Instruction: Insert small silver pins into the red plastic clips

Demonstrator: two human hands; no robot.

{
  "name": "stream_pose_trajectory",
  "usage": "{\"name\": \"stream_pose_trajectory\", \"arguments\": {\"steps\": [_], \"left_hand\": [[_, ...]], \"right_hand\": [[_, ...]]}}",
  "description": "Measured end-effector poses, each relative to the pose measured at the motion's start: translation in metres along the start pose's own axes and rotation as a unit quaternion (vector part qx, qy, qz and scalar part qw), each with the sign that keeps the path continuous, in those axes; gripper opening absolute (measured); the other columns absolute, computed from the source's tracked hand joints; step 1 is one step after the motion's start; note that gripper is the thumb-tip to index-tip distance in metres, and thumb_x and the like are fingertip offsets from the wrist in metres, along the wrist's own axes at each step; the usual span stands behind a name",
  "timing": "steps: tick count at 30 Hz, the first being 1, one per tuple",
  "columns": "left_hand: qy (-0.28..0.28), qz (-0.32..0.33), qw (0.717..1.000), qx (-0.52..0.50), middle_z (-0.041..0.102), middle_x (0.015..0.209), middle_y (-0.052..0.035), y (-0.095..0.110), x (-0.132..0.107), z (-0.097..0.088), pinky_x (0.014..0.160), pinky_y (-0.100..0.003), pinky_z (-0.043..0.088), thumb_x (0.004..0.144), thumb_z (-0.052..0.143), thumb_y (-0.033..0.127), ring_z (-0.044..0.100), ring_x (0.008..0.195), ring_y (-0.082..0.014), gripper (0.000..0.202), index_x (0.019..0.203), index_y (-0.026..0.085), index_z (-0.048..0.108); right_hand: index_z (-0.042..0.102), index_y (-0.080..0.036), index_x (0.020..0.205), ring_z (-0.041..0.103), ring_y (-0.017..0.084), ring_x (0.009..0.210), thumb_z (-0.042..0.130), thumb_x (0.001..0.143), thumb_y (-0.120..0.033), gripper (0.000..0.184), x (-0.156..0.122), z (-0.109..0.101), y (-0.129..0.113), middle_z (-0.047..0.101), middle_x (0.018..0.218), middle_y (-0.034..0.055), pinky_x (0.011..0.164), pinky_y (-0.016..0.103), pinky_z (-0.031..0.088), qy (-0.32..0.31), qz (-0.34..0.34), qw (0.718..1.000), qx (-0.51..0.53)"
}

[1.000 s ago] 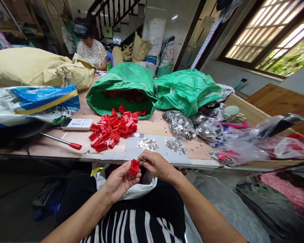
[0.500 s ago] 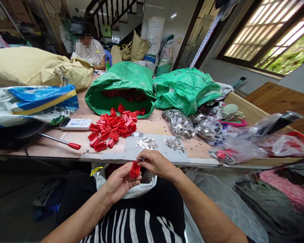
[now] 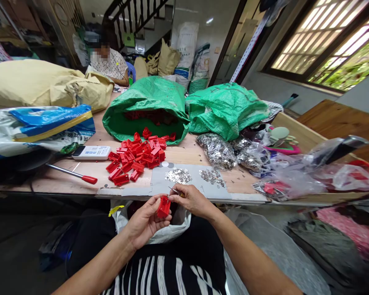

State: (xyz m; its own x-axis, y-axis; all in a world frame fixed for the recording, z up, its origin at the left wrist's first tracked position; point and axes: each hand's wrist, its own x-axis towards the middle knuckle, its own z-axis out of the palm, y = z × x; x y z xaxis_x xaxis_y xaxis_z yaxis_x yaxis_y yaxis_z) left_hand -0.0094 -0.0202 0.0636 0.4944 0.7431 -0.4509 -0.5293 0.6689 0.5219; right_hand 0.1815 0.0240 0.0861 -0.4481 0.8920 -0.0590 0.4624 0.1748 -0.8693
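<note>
My left hand (image 3: 144, 221) grips a small red plastic part (image 3: 163, 207) over my lap, just below the table's front edge. My right hand (image 3: 192, 200) is pinched on a thin metal piece (image 3: 174, 190) held against the top of that red part. On the table ahead lies a pile of the same red plastic parts (image 3: 135, 157), spilling from an open green sack (image 3: 147, 104). Two small heaps of silver metal pieces (image 3: 178, 176) lie on a grey sheet (image 3: 160, 180) near the edge.
A second green sack (image 3: 227, 108), clear bags of metal pieces (image 3: 218, 149), a red-handled tool (image 3: 70, 174), a white remote (image 3: 90, 152) and a blue-white bag (image 3: 39, 127) crowd the table. A white bag (image 3: 169, 227) hangs below my hands. Another person (image 3: 109, 61) sits at the far end.
The red part has been turned slightly in my left hand, and my right hand's pinch with the metal piece has shifted a little to its top edge.
</note>
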Motion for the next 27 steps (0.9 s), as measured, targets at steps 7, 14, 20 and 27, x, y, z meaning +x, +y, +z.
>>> {"name": "stream_pose_trajectory", "arguments": {"steps": [7, 14, 20, 27], "left_hand": [[-0.01, 0.006, 0.999, 0.031, 0.068, 0.083, -0.0054, 0.0, 0.002, -0.002, 0.057, -0.025, 0.054, 0.085, 0.059, 0.026, 0.067, 0.058, -0.0136, 0.028, 0.112, 0.019, 0.055], [0.002, 0.003, 1.0, 0.025, 0.067, 0.078, -0.0054, -0.002, 0.008, -0.003, 0.057, -0.025, 0.053, 0.083, 0.061, 0.023, 0.066, 0.058, -0.0131, 0.026, 0.108, 0.017, 0.058], [-0.001, -0.002, 0.999, 0.035, 0.067, 0.079, -0.0056, 0.0, 0.009, -0.002, 0.056, -0.024, 0.053, 0.082, 0.062, 0.023, 0.065, 0.057, -0.0126, 0.028, 0.109, 0.018, 0.059], [0.012, 0.004, 0.995, 0.1, 0.068, 0.082, -0.0044, 0.0, 0.008, -0.002, 0.051, -0.025, 0.051, 0.079, 0.066, 0.029, 0.065, 0.05, -0.0128, 0.037, 0.111, 0.021, 0.052]], "right_hand": [[0.048, -0.019, 0.075, 0.042, 0.009, 0.057, 0.064, 0.077, -0.042, 0.028, 0.004, 0.008, 0.009, 0.047, 0.067, -0.0054, 0.052, 0.021, 0.035, -0.048, 0.029, 0.99, 0.131], [0.046, -0.019, 0.072, 0.041, 0.011, 0.065, 0.062, 0.08, -0.033, 0.022, 0.001, 0.012, 0.012, 0.051, 0.07, -0.004, 0.059, 0.022, 0.034, -0.006, -0.021, 0.999, 0.036], [0.047, -0.019, 0.078, 0.039, 0.01, 0.061, 0.061, 0.079, -0.035, 0.022, 0.001, 0.008, 0.015, 0.045, 0.066, -0.0057, 0.054, 0.021, 0.032, -0.034, 0.012, 0.996, 0.077], [0.046, -0.019, 0.076, 0.042, 0.011, 0.067, 0.06, 0.076, -0.021, 0.015, 0.001, 0.021, 0.019, 0.05, 0.073, -0.0046, 0.061, 0.022, 0.035, -0.028, 0.009, 0.998, 0.051]]}}
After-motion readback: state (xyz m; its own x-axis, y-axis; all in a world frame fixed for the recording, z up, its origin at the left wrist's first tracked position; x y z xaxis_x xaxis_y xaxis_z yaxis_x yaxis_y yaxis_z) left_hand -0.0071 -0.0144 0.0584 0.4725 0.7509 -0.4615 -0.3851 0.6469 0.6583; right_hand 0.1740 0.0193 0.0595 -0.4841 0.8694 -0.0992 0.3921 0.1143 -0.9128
